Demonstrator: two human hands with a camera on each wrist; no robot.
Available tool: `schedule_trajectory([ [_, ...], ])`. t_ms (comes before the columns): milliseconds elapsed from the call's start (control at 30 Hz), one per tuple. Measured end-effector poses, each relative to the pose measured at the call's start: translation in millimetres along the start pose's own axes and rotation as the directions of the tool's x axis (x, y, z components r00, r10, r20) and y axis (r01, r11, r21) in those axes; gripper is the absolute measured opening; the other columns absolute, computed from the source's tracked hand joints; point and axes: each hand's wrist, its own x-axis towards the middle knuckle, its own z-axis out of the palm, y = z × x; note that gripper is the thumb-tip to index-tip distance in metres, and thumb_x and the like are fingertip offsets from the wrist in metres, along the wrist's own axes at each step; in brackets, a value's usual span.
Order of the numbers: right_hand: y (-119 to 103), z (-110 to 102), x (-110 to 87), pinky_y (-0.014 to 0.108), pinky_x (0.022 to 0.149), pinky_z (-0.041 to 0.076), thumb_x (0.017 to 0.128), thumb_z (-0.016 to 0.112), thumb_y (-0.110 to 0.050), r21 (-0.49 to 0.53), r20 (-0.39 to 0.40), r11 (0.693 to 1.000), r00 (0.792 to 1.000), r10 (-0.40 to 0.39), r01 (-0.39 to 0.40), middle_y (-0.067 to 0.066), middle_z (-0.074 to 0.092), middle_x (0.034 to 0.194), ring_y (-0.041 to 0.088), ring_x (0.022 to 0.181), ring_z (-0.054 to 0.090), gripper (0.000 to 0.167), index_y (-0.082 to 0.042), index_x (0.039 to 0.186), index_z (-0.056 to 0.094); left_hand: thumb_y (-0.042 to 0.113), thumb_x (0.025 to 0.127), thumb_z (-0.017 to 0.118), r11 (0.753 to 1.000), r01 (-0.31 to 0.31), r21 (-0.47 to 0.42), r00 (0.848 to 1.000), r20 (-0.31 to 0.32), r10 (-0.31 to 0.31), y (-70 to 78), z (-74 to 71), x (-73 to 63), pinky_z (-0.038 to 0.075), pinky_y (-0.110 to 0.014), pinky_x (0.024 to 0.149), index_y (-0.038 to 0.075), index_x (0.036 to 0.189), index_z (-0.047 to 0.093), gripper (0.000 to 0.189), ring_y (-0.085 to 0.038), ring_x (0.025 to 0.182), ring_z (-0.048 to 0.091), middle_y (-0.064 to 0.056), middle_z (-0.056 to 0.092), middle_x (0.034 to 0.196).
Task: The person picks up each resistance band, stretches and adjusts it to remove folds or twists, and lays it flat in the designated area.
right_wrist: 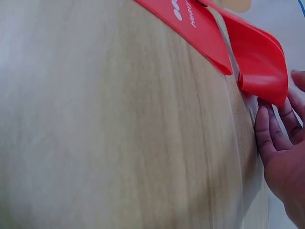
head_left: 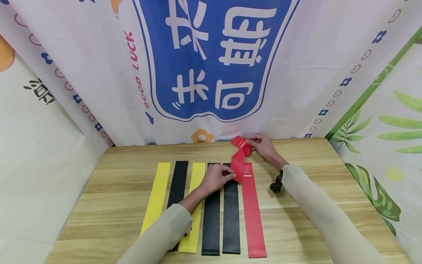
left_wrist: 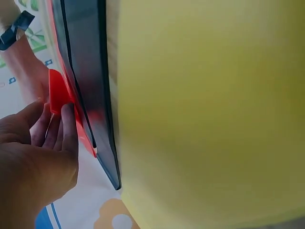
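Note:
A loose red resistance band (head_left: 238, 163) is lifted and twisted above the far end of a flat red band (head_left: 254, 216). My left hand (head_left: 215, 178) pinches its near end between thumb and fingers, over the black bands. At the far end, my right hand (head_left: 263, 146) holds the same loose band near the table's back edge. In the right wrist view, this red band (right_wrist: 262, 62) curls over by the fingertips, beside the flat band (right_wrist: 190, 28) with white print. The left wrist view has the red end (left_wrist: 59, 93) at the left hand's fingers.
To the left of the flat red band lie two black bands (head_left: 231, 220) (head_left: 211, 223), a yellow band (head_left: 189, 242), another black band (head_left: 178, 183) and another yellow band (head_left: 158, 194). All rest lengthwise on the wooden table (head_left: 105, 190). A printed curtain (head_left: 108, 110) hangs behind.

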Motion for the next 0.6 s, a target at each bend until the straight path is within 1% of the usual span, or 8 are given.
schedule_trajectory([
  [133, -2.1, -0.7, -0.8, 0.027, 0.075, 0.061, 0.099, 0.075, -0.014, -0.007, -0.009, 1.0, 1.0, -0.016, 0.016, 0.022, 0.071, 0.117, 0.016, 0.088, 0.067, 0.032, 0.004, 0.125, 0.073, 0.021, 0.095, 0.083, 0.999, 0.008, -0.033, 1.0, 0.01, -0.008, 1.0, -0.6, -5.8, 0.055, -0.021, 0.071, 0.012, 0.101, 0.085, 0.011, -0.009, 0.08, 0.066, 0.001, 0.08, 0.092],
  [333, -4.4, -1.5, -0.4, 0.027, 0.074, 0.06, 0.096, 0.076, -0.007, 0.003, -0.026, 1.0, 1.0, -0.003, 0.003, 0.018, 0.071, 0.109, 0.015, 0.086, 0.066, 0.029, 0.005, 0.123, 0.073, 0.016, 0.092, 0.085, 0.995, 0.023, -0.094, 1.0, 0.008, -0.023, 4.5, 1.3, -10.4, 0.057, -0.021, 0.069, 0.012, 0.097, 0.084, 0.007, -0.008, 0.077, 0.068, 0.0, 0.079, 0.091],
  [433, -5.4, -2.0, -0.2, 0.028, 0.076, 0.061, 0.097, 0.074, -0.004, 0.021, -0.02, 1.0, 1.0, 0.009, -0.008, 0.02, 0.069, 0.111, 0.014, 0.087, 0.067, 0.031, 0.006, 0.126, 0.072, 0.014, 0.091, 0.086, 0.992, 0.035, -0.12, 0.999, -0.004, -0.035, 5.4, 3.8, -10.6, 0.058, -0.022, 0.069, 0.011, 0.097, 0.084, 0.008, -0.008, 0.076, 0.07, -0.001, 0.08, 0.091],
  [600, -6.5, -3.0, -1.0, 0.027, 0.078, 0.061, 0.097, 0.072, -0.001, 0.051, -0.007, 0.998, 0.999, 0.032, -0.032, 0.027, 0.067, 0.125, 0.013, 0.092, 0.068, 0.036, 0.007, 0.132, 0.068, 0.012, 0.089, 0.087, 0.987, 0.068, -0.146, 0.997, -0.023, -0.073, 5.2, 8.1, -9.2, 0.059, -0.021, 0.07, 0.01, 0.097, 0.083, 0.009, -0.008, 0.075, 0.071, -0.003, 0.079, 0.093],
])
